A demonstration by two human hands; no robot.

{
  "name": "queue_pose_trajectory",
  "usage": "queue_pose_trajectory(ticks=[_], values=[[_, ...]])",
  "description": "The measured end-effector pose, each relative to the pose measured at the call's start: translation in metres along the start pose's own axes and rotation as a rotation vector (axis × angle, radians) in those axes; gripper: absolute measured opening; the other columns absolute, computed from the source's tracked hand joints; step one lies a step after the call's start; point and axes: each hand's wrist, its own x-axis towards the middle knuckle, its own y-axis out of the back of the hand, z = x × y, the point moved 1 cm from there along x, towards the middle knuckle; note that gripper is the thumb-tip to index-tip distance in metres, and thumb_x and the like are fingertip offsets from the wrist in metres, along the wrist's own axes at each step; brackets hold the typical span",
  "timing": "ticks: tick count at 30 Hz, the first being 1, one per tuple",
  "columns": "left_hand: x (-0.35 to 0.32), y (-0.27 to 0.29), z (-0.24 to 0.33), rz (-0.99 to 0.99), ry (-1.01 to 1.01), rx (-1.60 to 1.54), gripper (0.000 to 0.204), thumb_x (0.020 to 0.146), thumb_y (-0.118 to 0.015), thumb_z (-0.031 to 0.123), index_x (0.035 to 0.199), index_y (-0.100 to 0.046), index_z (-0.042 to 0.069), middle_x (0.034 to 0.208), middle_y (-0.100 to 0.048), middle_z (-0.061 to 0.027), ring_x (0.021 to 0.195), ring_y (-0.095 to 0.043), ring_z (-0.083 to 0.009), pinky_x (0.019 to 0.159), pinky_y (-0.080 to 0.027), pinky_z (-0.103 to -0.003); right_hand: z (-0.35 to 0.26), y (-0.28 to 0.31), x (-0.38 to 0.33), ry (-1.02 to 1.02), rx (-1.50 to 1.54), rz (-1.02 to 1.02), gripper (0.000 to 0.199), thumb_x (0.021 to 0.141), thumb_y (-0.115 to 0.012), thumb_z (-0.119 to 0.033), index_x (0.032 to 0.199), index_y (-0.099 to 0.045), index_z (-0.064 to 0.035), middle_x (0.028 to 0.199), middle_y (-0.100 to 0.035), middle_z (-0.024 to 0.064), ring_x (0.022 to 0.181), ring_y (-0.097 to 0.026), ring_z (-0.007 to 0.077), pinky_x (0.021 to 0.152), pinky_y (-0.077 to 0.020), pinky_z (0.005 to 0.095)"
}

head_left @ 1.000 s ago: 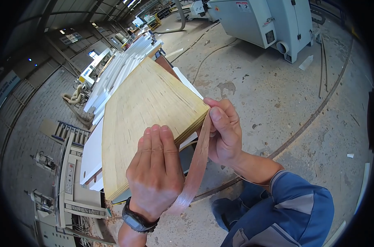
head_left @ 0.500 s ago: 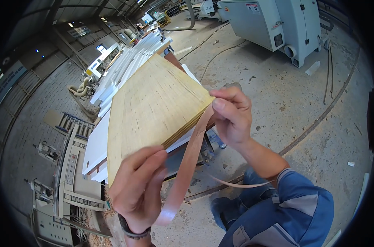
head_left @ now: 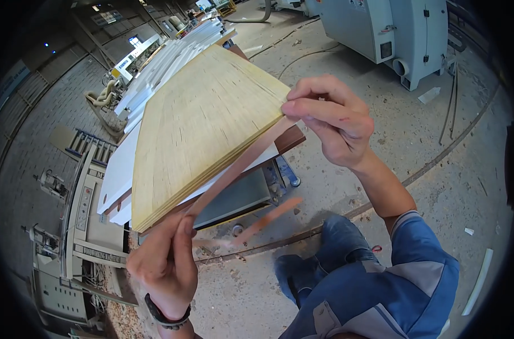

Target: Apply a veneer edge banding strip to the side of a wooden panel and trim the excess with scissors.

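A pale wooden panel [head_left: 206, 118], its layered edge turned toward me, lies on top of a stack. Along that edge runs a thin reddish-brown edging strip [head_left: 241, 165], stretched between my two hands. My right hand [head_left: 339, 121] pinches the strip's end at the panel's right corner, thumb and finger closed. Near the left corner, my left hand [head_left: 166, 257] has the strip between thumb and fingers, just below the edge. The strip's loose tail [head_left: 268, 220] hangs past my left hand and is blurred.
White profiled boards [head_left: 118, 164] lie beneath and beyond the panel, on a stand with a wheel [head_left: 295, 181]. A machine with rollers [head_left: 93, 209] stands to the left. A large grey machine cabinet [head_left: 375, 34] is at the far right. Scraps lie on the concrete floor [head_left: 437, 209].
My left hand has moved down and left and now grips the strip, which has gone from hanging to taut along the edge. My right hand stays at the corner.
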Motion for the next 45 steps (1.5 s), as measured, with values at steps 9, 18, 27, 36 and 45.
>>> queue_pose_trajectory(ticks=[9,18,27,36,45], values=[[0.016,-0.007,-0.016,-0.046,0.155,-0.086,0.043,0.091,-0.07,0.003,0.133,-0.062,0.002,0.07,-0.072,-0.0075,0.064,-0.067,-0.0083,0.061,-0.049,-0.021,0.016,-0.004,-0.001,0.197,-0.096,-0.025,0.033,0.082,-0.057,0.014,0.108,-0.073,0.0029,0.108,-0.063,0.0197,0.077,-0.064,0.0194,0.064,-0.0524,0.0266],[0.016,-0.011,-0.02,-0.056,0.059,-0.064,0.029,0.093,-0.069,0.002,0.122,-0.069,-0.001,0.086,-0.075,-0.0107,0.07,-0.069,-0.0106,0.064,-0.054,-0.022,0.02,0.001,0.001,0.236,-0.137,-0.043,0.035,0.079,-0.061,0.015,0.109,-0.074,0.0026,0.107,-0.064,0.0183,0.078,-0.063,0.0168,0.064,-0.0511,0.025],[0.0,0.002,0.013,-0.048,-0.059,0.235,0.026,0.091,-0.069,0.002,0.117,-0.072,-0.001,0.078,-0.074,-0.0153,0.067,-0.072,-0.0167,0.06,-0.053,-0.025,0.024,0.001,0.001,0.24,-0.108,-0.021,0.035,0.08,-0.059,0.018,0.109,-0.073,0.0045,0.107,-0.064,0.0196,0.079,-0.064,0.0178,0.066,-0.0522,0.0249],[0.013,-0.006,0.0,-0.024,-0.032,0.121,0.021,0.089,-0.071,-0.001,0.11,-0.072,-0.003,0.084,-0.075,-0.0144,0.069,-0.073,-0.0182,0.065,-0.055,-0.026,0.027,0.003,0.002,0.252,-0.14,-0.036,0.036,0.079,-0.064,0.016,0.11,-0.073,0.0006,0.107,-0.065,0.0177,0.078,-0.063,0.0168,0.067,-0.0512,0.0239],[0.017,-0.008,0.0,0.049,0.151,-0.016,0.011,0.091,-0.071,0.002,0.101,-0.072,-0.002,0.073,-0.071,-0.0071,0.067,-0.07,-0.0102,0.06,-0.051,-0.02,0.025,0.004,0.004,0.299,-0.165,-0.057,0.035,0.078,-0.065,0.016,0.11,-0.073,0.0023,0.107,-0.065,0.0175,0.078,-0.063,0.017,0.067,-0.0517,0.0242]])
